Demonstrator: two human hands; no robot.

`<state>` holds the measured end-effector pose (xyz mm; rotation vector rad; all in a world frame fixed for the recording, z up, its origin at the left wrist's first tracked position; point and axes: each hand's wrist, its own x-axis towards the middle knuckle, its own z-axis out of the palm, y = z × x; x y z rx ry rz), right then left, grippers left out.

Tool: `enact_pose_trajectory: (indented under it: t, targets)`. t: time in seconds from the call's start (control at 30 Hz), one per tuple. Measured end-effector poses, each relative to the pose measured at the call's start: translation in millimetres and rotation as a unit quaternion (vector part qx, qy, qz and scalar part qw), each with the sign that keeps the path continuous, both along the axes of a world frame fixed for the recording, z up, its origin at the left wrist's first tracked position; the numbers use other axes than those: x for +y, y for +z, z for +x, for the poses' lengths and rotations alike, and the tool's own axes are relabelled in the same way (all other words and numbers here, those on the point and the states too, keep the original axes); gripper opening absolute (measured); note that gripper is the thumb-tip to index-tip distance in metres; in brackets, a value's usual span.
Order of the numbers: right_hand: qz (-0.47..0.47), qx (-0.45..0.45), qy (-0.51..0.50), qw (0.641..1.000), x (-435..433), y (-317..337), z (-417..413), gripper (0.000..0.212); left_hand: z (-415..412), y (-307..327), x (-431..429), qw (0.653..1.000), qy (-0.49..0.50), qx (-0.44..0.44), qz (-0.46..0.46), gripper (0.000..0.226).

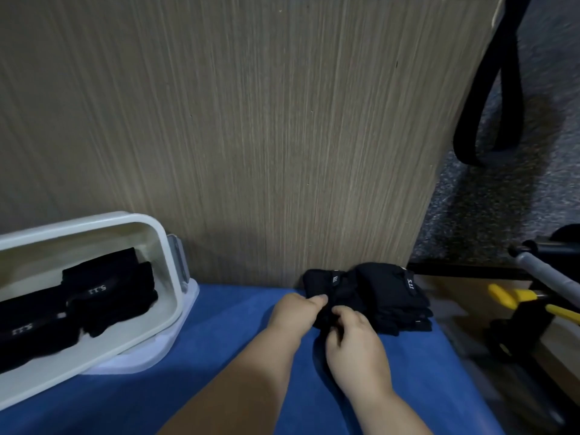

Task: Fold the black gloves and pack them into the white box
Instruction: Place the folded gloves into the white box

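Both the left hand [296, 310] and right hand [356, 343] pinch the near edge of a limp black fabric glove [329, 287] with curled fingers, probably to draw it into a fold. It lies on the blue cloth [235, 340] against other black gloves [392, 293], apart from the rounded white plastic box [171, 277], which already holds folded ones.

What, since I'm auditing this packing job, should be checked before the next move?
1. Left hand pinches a glove: ok.
2. Right hand grips the same glove: ok.
3. Glove fully folded: cannot tell, hands cover it.
4. White box open, with room beside packed gloves: ok.
5. Other gloves piled on the blue cloth, apart from box: ok.
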<state>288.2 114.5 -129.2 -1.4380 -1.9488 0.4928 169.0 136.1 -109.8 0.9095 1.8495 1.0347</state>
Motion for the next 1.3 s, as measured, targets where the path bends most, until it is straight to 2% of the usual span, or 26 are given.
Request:
enact_pose_trajectory:
  t: [0.07,0.13,0.3,0.37,0.5,0.57,0.67,0.77,0.87,0.93,1.03,1.2,1.3]
  targets:
    - [0.005,0.021,-0.01,1.0,-1.0,1.2,0.2,0.033,2.6,0.5,-1.7,0.999,0.013,-0.03,0.029,0.029]
    - [0.02,0.051,-0.016,0.998,-4.0,3.9,1.2,0.025,4.6,0.6,-4.2,0.995,0.037,-0.064,0.064,0.038]
    - [0.09,0.108,-0.016,0.99,-10.2,7.0,3.9,0.013,-3.8,11.8,-17.5,0.977,0.082,-0.143,0.136,0.025]
    - [0.113,0.118,-0.017,0.986,-11.6,6.9,4.5,0.01,-11.4,17.7,-25.9,0.97,0.084,-0.17,0.154,0.013]
    - [0.141,0.159,-0.01,0.977,-15.6,13.8,0.8,0.005,-29.0,26.8,-48.8,0.966,0.087,-0.174,0.17,0.011]
    - [0.14,0.192,0.008,0.971,-16.8,20.8,-4.2,0.016,-38.9,31.4,-64.1,0.965,0.089,-0.176,0.175,0.013]
    - [0.059,0.248,0.054,0.965,-18.8,31.9,-16.9,0.032,-56.3,34.2,-88.0,0.964,0.081,-0.185,0.17,0.012]
    - [-0.1,0.31,0.104,0.94,-24.0,41.6,-39.9,0.051,-76.4,35.2,-113.4,0.965,0.065,-0.193,0.163,0.013]
    - [-0.274,0.353,0.158,0.88,-36.0,52.7,-67.9,0.042,-97.6,34.4,-137.1,0.966,0.054,-0.202,0.155,0.013]
    - [-0.351,0.351,0.205,0.844,-46.6,57.5,-88.8,0.036,-112.5,34.1,-151.6,0.963,0.054,-0.216,0.152,0.015]
    - [-0.38,0.333,0.222,0.834,-57.2,51.9,-116.5,0.032,-130.2,33.7,-167.1,0.957,0.085,-0.229,0.158,0.021]
    - [-0.344,0.345,0.203,0.849,-76.2,44.1,-169.8,0.025,-159.7,32.6,-188.5,0.928,0.179,-0.262,0.195,0.028]
    - [-0.321,0.374,0.201,0.847,-88.1,45.6,-198.8,0.02,-177.7,32.9,-198.9,0.916,0.214,-0.274,0.199,0.042]
